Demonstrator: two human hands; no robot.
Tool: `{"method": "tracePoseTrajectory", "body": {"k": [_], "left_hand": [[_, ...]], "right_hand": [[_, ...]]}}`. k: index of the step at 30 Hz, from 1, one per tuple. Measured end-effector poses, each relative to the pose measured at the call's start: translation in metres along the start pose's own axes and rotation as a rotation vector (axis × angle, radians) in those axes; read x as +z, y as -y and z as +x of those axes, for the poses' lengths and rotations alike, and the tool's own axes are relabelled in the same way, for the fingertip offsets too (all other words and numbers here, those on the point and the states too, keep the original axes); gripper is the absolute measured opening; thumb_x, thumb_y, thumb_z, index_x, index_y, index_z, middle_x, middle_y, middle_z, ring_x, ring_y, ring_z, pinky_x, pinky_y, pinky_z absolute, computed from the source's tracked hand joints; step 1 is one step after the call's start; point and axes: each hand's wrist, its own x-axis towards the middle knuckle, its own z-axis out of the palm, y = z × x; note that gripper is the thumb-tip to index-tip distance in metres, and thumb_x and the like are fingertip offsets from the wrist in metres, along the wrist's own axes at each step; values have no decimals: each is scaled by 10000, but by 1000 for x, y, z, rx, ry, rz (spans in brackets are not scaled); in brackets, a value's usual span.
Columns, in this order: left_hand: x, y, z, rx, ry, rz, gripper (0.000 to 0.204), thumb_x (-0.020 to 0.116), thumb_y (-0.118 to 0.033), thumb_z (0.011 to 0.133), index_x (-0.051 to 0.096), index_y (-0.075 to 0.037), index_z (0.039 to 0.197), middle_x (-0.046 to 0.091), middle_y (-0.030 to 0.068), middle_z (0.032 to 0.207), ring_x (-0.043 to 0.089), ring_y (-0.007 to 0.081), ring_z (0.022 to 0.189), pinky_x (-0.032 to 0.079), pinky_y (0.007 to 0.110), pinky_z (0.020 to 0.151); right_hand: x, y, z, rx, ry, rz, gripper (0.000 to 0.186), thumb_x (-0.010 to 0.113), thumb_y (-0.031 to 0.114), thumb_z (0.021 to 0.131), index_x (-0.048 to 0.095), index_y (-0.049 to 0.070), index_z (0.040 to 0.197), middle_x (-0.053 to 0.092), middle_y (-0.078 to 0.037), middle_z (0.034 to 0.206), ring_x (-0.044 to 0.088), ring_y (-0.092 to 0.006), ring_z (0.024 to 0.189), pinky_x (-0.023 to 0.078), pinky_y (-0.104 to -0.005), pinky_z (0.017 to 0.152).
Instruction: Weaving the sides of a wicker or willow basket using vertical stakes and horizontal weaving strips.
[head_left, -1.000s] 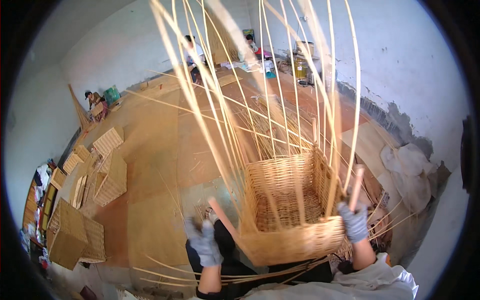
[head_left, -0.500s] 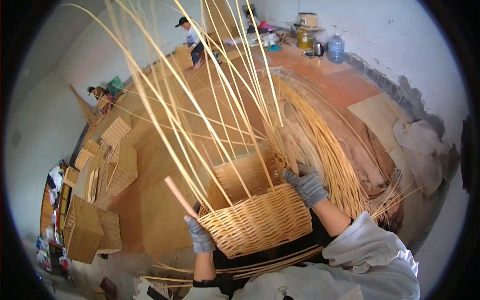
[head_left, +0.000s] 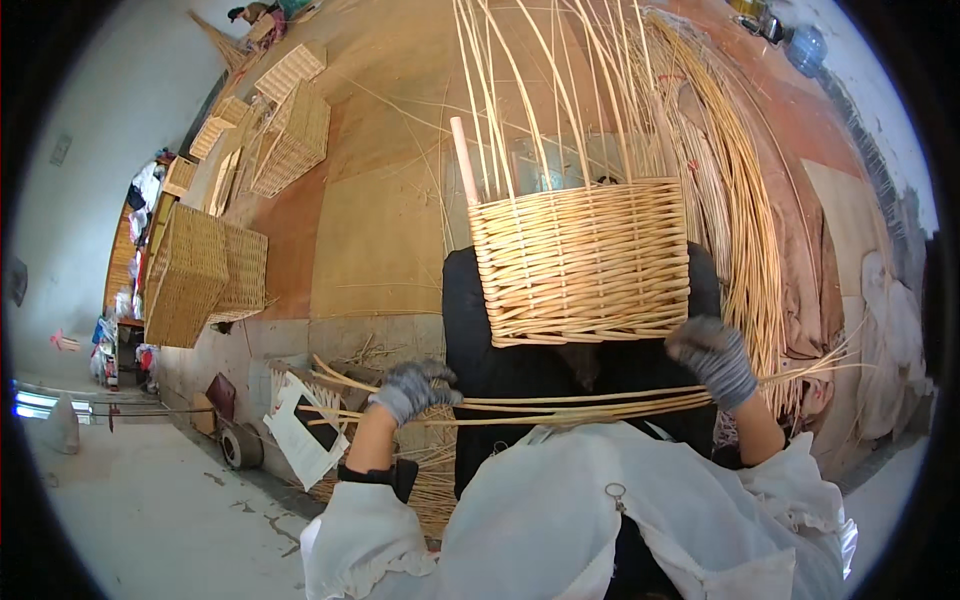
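Observation:
A half-woven wicker basket (head_left: pixel 585 260) rests on my black-clad lap, its open top facing away from me. Long bare stakes rise from its rim, and a thick wooden peg (head_left: pixel 463 160) stands at its left corner. A thin bundle of willow rods (head_left: pixel 580 405) lies across my lap just below the basket. My left hand (head_left: pixel 412 388), in a grey glove, is curled over the left part of that bundle. My right hand (head_left: pixel 712 362), also gloved, curls over the rods by the basket's lower right corner.
Finished square baskets (head_left: pixel 195 275) stand stacked at the left, with more further back (head_left: pixel 295 135). A big heap of loose willow rods (head_left: pixel 745 200) lies to the right on brown cloth. White paper (head_left: pixel 300 430) lies by my left knee. A person (head_left: pixel 245 12) sits far off.
The basket has swung round and come down onto my lap. Both hands have let go of its sides and dropped to the rods lying below it.

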Motion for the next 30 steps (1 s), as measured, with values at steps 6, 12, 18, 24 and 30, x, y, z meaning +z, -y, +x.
{"method": "tracePoseTrajectory", "body": {"k": [6, 12, 18, 24, 30], "left_hand": [[21, 12, -12, 94, 148, 130, 205, 625, -269, 818, 676, -105, 929, 649, 96, 942, 601, 261, 899, 457, 345, 826], [-8, -130, 28, 553, -355, -80, 251, 590, -265, 823, 644, -123, 1023, 631, 78, 867, 598, 277, 773, 478, 343, 666], [-58, -152, 77, 746, -274, -359, 305, 674, -220, 781, 642, -206, 1084, 651, 56, 790, 638, 215, 711, 481, 309, 557], [-24, -226, 142, 677, -606, 129, 332, 665, -332, 755, 653, -211, 1063, 648, 25, 932, 592, 237, 774, 472, 355, 657], [-44, -212, 201, 201, -743, 227, 596, 759, -453, 607, 636, -40, 1020, 619, 155, 1052, 562, 321, 972, 432, 391, 871]], "right_hand": [[15, 13, -20, -46, 158, -10, 150, 667, 164, 774, 667, 29, 840, 650, -108, 807, 624, -261, 774, 497, -328, 734], [15, 55, -20, 338, 266, 1007, 405, 526, 307, 905, 520, 9, 1179, 593, -146, 1103, 591, -227, 979, 478, -306, 815], [-110, -25, 8, -60, -405, 1317, 270, 539, 314, 897, 530, 44, 884, 606, -133, 877, 598, -233, 774, 506, -319, 665], [-65, -20, 58, 337, -213, 990, 204, 674, 210, 792, 583, 33, 834, 639, -84, 811, 624, -237, 764, 537, -331, 681], [-153, -65, 96, 285, -488, 990, 177, 616, 189, 843, 569, 24, 883, 648, -191, 860, 666, -263, 758, 575, -315, 636]]}}
